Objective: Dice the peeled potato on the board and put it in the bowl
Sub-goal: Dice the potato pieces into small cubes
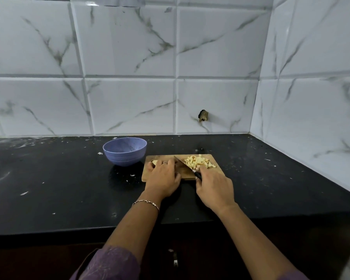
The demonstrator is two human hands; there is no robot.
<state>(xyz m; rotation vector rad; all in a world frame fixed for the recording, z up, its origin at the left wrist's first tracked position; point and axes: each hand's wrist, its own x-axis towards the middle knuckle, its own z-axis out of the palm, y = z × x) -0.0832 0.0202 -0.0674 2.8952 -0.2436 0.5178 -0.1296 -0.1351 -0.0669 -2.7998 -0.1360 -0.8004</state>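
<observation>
1. The wooden board (214,158) lies on the black counter (49,178), just right of the purple bowl (125,151). Much of its middle and near edge is covered by the two hands.
2. The left hand (163,178) lies palm down on the left half of the board, fingers curled over a remaining piece of potato (154,162). Only a pale corner of that piece shows past the fingertips; its size and shape cannot be made out. The grip here is closed down on the potato.
3. A ring (165,162) sits on one finger of the left hand and a thin bracelet (146,203) circles the wrist.
4. The right hand (214,188) is closed round the dark handle of a knife (183,164). Most of the handle is buried in the fist; only a short black stub shows.
5. The blade runs diagonally up and left from the right hand, its tip near the far edge of the board, between the left hand and the cut pieces. Whether the edge touches the board cannot be told.
6. A heap of diced potato (199,161) rests on the right far part of the board, its near side partly behind the right hand.
7. The bowl's inside is only partly visible; no potato can be seen in it.
8. Purple sleeves (107,265) are cut off at the lower frame edge.
</observation>
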